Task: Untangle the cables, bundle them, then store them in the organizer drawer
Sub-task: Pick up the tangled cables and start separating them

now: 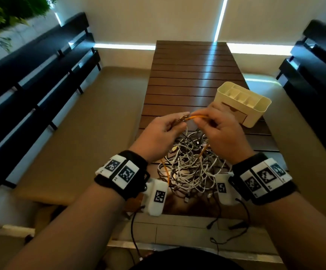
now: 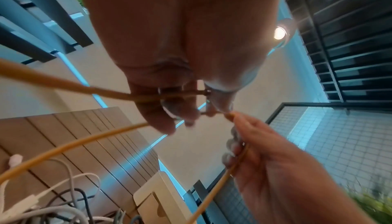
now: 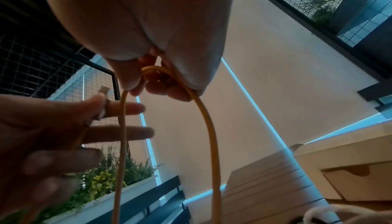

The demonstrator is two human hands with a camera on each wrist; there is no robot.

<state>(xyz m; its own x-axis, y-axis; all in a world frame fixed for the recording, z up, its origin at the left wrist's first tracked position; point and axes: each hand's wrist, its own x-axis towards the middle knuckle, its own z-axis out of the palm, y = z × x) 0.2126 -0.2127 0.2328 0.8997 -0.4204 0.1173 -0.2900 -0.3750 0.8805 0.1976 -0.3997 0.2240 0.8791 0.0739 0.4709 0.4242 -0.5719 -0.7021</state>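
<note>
Here your left hand (image 1: 163, 131) pinches the plug end of the orange cable (image 1: 196, 117), and your right hand (image 1: 219, 125) curls round a folded loop of it just beside. The short span between them runs left to right, while both tails drop toward you into the cable tangle (image 1: 189, 168) on the surface (image 1: 193, 75). The organizer (image 1: 243, 103) stands beyond your right hand.

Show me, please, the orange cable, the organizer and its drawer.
orange cable (image 1: 196, 116): head view, stretch between the hands.
organizer (image 1: 263, 109): head view, right outer wall.
drawer (image 3: 360, 184): right wrist view, front panel.
</note>
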